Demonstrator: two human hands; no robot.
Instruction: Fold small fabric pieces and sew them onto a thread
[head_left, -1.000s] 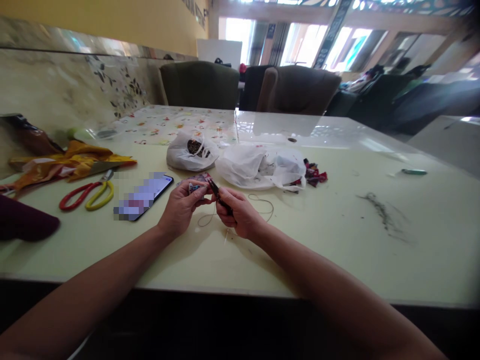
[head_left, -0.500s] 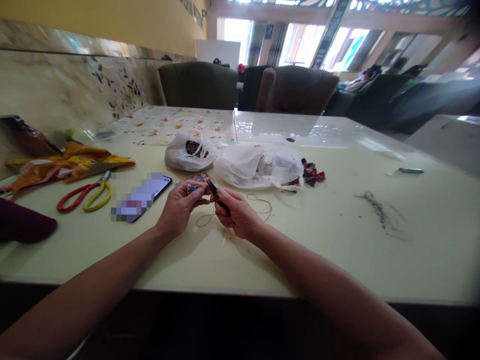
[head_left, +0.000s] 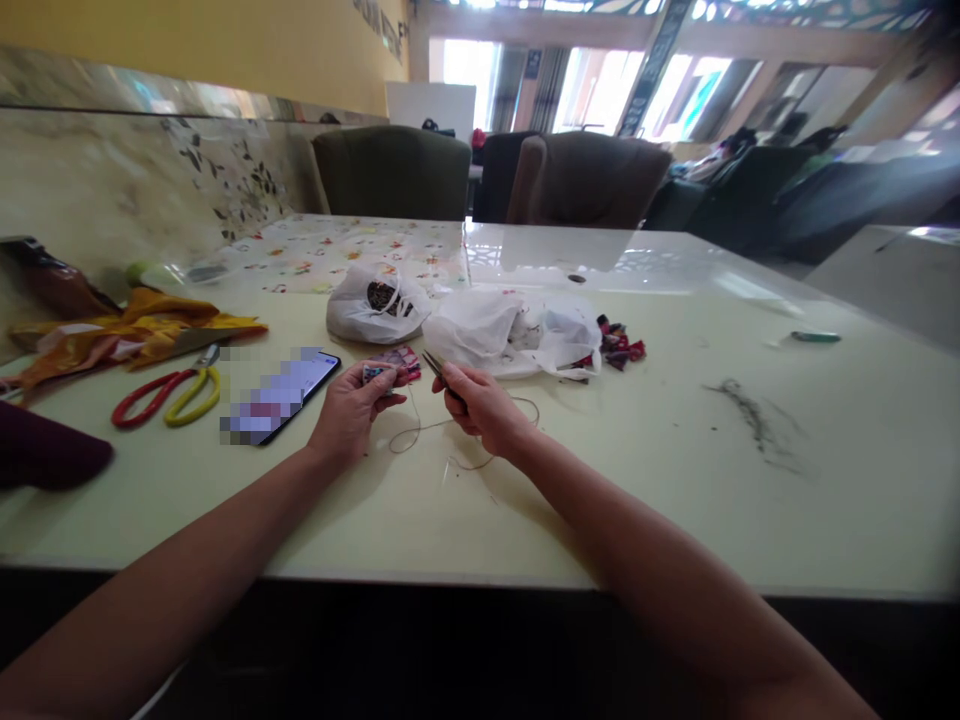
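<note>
My left hand (head_left: 361,398) is closed, pinching a small blue-and-white patterned piece of cloth (head_left: 377,375) between thumb and fingers. A pink and purple cloth piece (head_left: 403,361) lies just beyond it. In my right hand (head_left: 480,405) is a small pair of dark thread snips (head_left: 435,366), the pointed tips facing up and left. The snips are apart from the cloth, and my fingers hide most of their body. Between and below my hands a long brown thread (head_left: 407,440) loops over the table, running up toward the left hand.
Left of my hands are a phone (head_left: 300,395), scissors with red and yellow handles (head_left: 196,395), and orange-yellow cloth (head_left: 161,325). White plastic bags (head_left: 480,330) (head_left: 352,318) stand beyond. Dark red cloth bits (head_left: 622,345), loose dark threads (head_left: 750,415) and a green object (head_left: 816,337) lie right.
My hands have moved apart. The snips were against the cloth at my left fingertips; now a gap separates them. More of the thread and the pink cloth shows.
</note>
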